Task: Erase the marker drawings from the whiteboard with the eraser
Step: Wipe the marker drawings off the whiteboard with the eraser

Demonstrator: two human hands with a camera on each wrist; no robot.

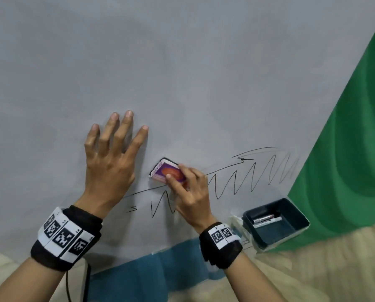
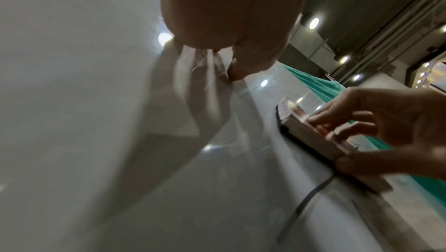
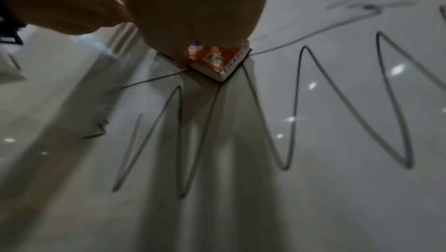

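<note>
A whiteboard [image 1: 182,73] fills most of the head view. A black marker zigzag [image 1: 243,179] with a long slanted line above it runs across its lower right part. My right hand [image 1: 190,188] grips a small purple and orange eraser [image 1: 165,172] and holds it flat on the board, on the slanted line. The eraser [image 3: 217,59] and the zigzag [image 3: 296,113] also show in the right wrist view. My left hand [image 1: 110,155] lies flat on the board with spread straight fingers, just left of the eraser [image 2: 313,132].
A dark tray [image 1: 291,232] holding markers [image 1: 267,219] is fixed at the board's lower right corner. Green cloth [image 1: 352,149] hangs to the right. A blue cloth [image 1: 143,275] lies under the board's near edge, on a beige surface.
</note>
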